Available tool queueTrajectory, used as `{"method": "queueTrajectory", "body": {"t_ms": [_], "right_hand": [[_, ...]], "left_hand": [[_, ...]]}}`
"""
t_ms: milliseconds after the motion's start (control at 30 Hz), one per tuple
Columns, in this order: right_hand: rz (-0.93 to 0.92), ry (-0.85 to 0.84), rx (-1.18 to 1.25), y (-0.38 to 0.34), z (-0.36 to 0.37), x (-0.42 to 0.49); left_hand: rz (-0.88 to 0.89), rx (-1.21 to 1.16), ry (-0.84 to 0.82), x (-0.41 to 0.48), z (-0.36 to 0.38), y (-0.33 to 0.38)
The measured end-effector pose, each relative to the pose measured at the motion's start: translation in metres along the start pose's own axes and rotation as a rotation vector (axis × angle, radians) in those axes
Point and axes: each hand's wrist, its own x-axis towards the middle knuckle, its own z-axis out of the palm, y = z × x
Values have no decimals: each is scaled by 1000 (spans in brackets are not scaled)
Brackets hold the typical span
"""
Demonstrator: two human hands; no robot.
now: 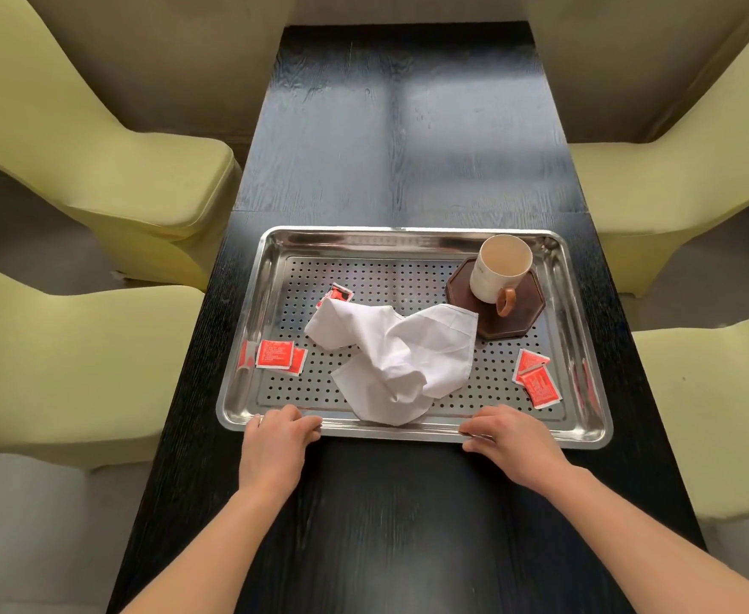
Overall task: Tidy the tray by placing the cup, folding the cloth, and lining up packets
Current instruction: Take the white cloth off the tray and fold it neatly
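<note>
A perforated steel tray [412, 239] lies on a dark table. My left hand [275, 440] grips its near rim at the left, and my right hand [512, 438] grips the near rim at the right. A crumpled white cloth [394, 356] sprawls across the tray's middle. At the back right, a cream cup [498, 268] with a brown handle stands on a dark octagonal coaster [525, 319]. Red packets lie scattered: two at the left [275, 354], two at the right [536, 378], and one [339, 293] partly under the cloth's far edge.
The long black wooden table [408, 148] stretches away beyond the tray. Pale green upholstered chairs flank it, two on the left [111, 170] and two on the right [682, 179]. Grey floor shows between them.
</note>
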Motion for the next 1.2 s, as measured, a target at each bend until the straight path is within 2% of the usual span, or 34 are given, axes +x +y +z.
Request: {"method": "queueTrajectory", "body": {"t_ms": [333, 467, 567, 633, 700, 767, 800, 867, 967, 1067, 1200], "right_hand": [[7, -12, -2, 8, -15, 14], [71, -122, 51, 9, -21, 22], [173, -172, 212, 5, -33, 35], [271, -53, 308, 0, -37, 50], [416, 68, 427, -6, -40, 68], [562, 104, 642, -12, -42, 83], [613, 98, 750, -16, -42, 89], [658, 87, 843, -22, -39, 94], [667, 104, 869, -25, -33, 93], [675, 135, 1019, -23, -33, 85], [644, 265, 1182, -25, -41, 69]], "left_hand": [[9, 26, -24, 10, -1, 4], [-62, -66, -97, 17, -8, 7], [-182, -279, -153, 27, -19, 17], [-293, -509, -156, 40, -29, 28], [-437, -836, -198, 58, -42, 47], [-603, -1167, -262, 78, -53, 67], [-651, -1247, -298, 86, -56, 76], [-653, -1225, -324, 98, -58, 93], [-637, -1070, -195, 105, -56, 106], [-617, -1217, -150, 100, -60, 106], [-556, -1403, -115, 80, -78, 91]]}}
